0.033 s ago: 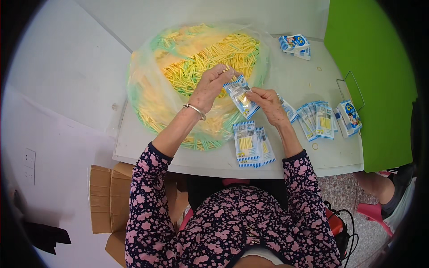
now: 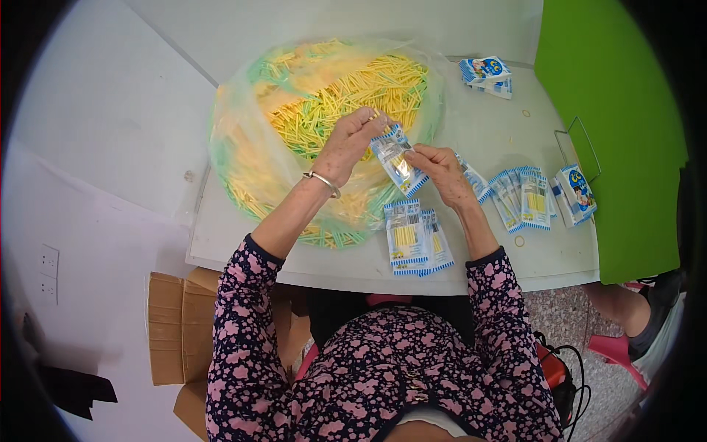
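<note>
My right hand (image 2: 440, 171) pinches the side of a small clear packet (image 2: 398, 160) with blue-and-white striped ends, thumb on its front. Yellow sticks show through its window. At the packet's upper end, my left hand (image 2: 351, 144) is closed on a few thin yellow sticks (image 2: 377, 116), their tips poking out by the fingers. How far they reach into the packet is hidden. Just beyond my hands lies a big translucent plastic bag (image 2: 243, 158), spread wide around a heap of loose yellow and green sticks (image 2: 383, 81). Nearer me, several filled packets (image 2: 405, 236) overlap on the table.
More packets (image 2: 526, 197) lie fanned to the right, beside a blue-and-white pack (image 2: 576, 193) and a wire stand (image 2: 584, 147). Other packs (image 2: 486, 71) sit at the back. Rubber bands (image 2: 519, 241) are on the white table (image 2: 331, 271). A green panel (image 2: 626, 184) borders the right side.
</note>
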Tool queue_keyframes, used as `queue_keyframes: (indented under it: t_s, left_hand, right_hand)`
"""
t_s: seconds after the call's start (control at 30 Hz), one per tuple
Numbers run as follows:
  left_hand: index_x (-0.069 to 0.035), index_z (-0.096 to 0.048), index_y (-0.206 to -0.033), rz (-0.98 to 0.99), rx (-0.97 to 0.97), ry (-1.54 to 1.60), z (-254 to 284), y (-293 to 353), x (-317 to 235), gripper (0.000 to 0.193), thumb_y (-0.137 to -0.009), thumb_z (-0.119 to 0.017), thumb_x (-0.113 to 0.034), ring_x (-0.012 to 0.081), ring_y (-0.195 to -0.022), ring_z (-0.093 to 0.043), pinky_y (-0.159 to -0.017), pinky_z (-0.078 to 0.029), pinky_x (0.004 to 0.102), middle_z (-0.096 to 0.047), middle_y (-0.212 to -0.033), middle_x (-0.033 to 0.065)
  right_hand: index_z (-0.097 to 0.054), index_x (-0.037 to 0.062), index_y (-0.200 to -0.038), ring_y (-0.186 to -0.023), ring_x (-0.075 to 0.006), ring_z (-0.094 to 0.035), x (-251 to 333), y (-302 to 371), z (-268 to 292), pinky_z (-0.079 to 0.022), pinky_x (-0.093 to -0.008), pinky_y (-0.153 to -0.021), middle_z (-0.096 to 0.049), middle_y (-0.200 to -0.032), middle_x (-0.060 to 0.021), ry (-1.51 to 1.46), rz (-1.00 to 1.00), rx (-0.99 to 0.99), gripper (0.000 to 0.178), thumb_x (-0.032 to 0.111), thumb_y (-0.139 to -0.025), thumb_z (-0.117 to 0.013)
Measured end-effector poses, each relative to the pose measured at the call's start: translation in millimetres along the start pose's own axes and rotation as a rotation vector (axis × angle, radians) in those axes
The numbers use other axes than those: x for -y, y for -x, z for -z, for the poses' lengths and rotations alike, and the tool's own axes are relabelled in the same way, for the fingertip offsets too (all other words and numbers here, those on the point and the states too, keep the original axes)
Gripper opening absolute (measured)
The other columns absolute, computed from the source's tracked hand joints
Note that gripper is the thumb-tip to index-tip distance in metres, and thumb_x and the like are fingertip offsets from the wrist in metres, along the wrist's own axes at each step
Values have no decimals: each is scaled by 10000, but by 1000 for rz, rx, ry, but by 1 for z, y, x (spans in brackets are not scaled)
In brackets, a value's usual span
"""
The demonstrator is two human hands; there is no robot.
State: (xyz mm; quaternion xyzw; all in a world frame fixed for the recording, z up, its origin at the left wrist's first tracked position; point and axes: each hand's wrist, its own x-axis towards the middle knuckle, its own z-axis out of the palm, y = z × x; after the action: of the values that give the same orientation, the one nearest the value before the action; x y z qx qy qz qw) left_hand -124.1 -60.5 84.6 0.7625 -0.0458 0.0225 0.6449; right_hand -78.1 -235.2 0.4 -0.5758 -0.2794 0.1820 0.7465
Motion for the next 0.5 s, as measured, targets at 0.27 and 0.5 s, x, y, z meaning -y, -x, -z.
queue_keyframes:
  t_s: [0.27,0.5]
  left_hand:
    - [-11,-552,-995,-223,-52,-509,-5,-3,9,321,-935,-407,-291,186,-847,-552,-756,-421,293,-602,-899,93]
    - [-10,-512,-1102,-132,37,-625,-4,5,-9,357,-888,-470,-293,281,-902,-586,-794,-447,336,-596,-1004,145]
  right_hand:
    - [-621,-15,-1050,-774,-31,-529,-2,1,-1,-413,-169,-698,-632,-883,11,-182,-39,1,280,192,-867,-573]
    - [-605,-14,-1075,-797,-26,-521,-7,0,-3,-412,-169,-708,-624,-910,11,-301,-37,-14,294,194,-870,-573]
